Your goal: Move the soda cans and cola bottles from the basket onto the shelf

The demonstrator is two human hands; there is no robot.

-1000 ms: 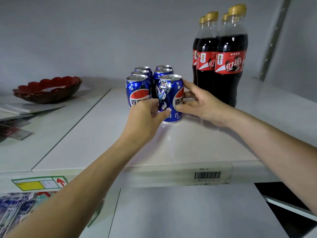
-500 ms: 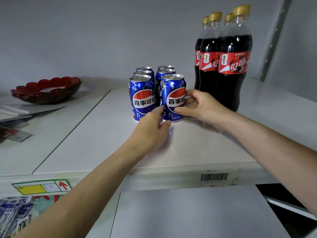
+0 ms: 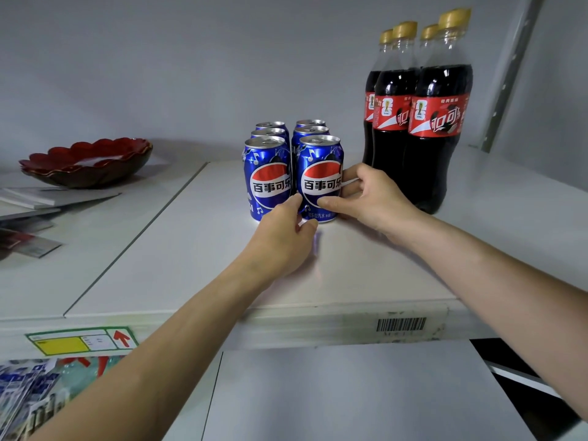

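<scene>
Several blue soda cans stand in two rows on the white shelf [image 3: 191,249]. The front right can [image 3: 319,173] has its label facing me, next to the front left can [image 3: 269,176]. My left hand [image 3: 283,237] touches the front right can's lower left side with thumb and curled fingers. My right hand [image 3: 372,202] grips its right side, thumb on the front. Several cola bottles [image 3: 436,122] with gold caps and red labels stand upright just right of the cans, behind my right hand. The basket is out of view.
A red scalloped bowl [image 3: 86,160] sits at the back left, with flat papers [image 3: 47,202] in front of it. A metal upright [image 3: 512,68] runs up the right wall. The shelf's front edge carries a barcode label [image 3: 401,324]. A lower shelf [image 3: 350,393] lies below.
The front right can has been turned so its logo faces me. My left hand has slid down from the can's front to its lower left side. My right hand stays on it.
</scene>
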